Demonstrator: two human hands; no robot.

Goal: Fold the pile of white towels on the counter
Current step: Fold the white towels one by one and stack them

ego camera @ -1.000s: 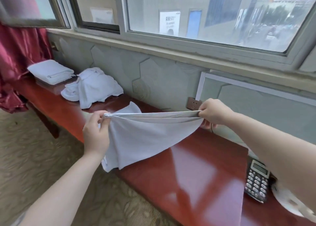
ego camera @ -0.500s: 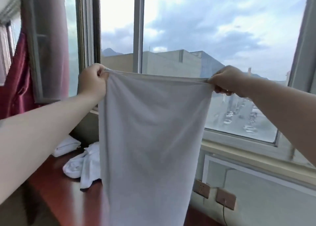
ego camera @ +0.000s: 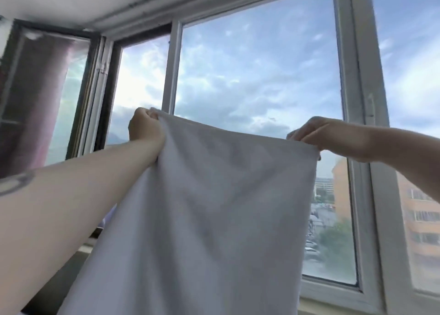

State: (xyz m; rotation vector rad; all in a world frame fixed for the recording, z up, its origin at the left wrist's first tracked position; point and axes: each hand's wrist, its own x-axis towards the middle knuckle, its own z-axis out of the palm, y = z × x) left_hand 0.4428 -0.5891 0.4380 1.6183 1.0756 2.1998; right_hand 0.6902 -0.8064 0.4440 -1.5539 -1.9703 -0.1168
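A white towel hangs full length in front of the window, stretched by its top edge. My left hand grips the top left corner, fingers curled round the hem. My right hand pinches the top right corner, a little lower than the left. The towel's lower end runs out of the bottom of the frame. The counter and the other towels are out of view.
A large window with white frames fills the view behind the towel, with sky and buildings outside. An opened window pane stands at the left. The sill runs along the bottom right.
Both hands have lifted the towel from the counter up to window height, so it hangs open. The view has tilted upward, away from the counter and the towel pile.
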